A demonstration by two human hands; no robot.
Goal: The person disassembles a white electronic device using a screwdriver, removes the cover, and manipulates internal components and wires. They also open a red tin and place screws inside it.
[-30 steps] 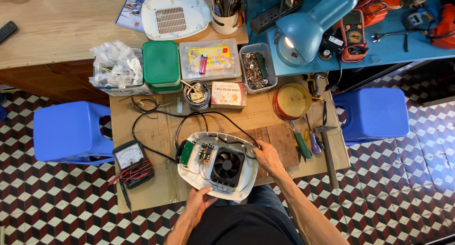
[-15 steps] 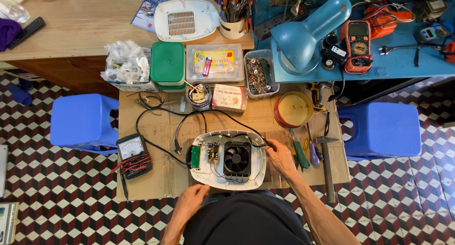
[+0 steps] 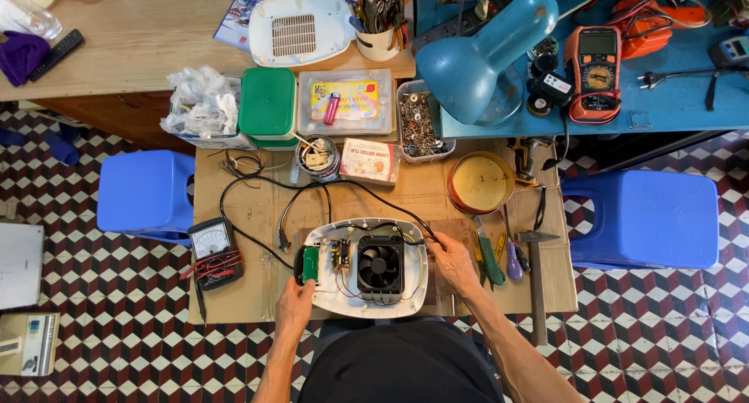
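An opened white appliance shell point(image 3: 334, 297) lies on the cardboard-covered low table point(image 3: 257, 294), showing a black fan point(image 3: 380, 266), a small circuit board point(image 3: 340, 254) and wires. My left hand point(image 3: 296, 298) grips its lower left edge beside a green part point(image 3: 310, 264). My right hand point(image 3: 451, 262) holds its right edge, fingers near the black cable point(image 3: 367, 194) that enters the shell.
An analog meter point(image 3: 212, 245) with red and black leads lies left. Screwdrivers point(image 3: 491, 259) and a hammer point(image 3: 537, 282) lie right, a round tin point(image 3: 480, 181) behind. Boxes of parts, a blue lamp point(image 3: 484, 56), a white cover point(image 3: 299, 28) and blue stools point(image 3: 144, 192) surround the table.
The view has shifted and zoomed closer. The shell has turned from tilted to square with the table, and both hands now sit at its left and right edges.
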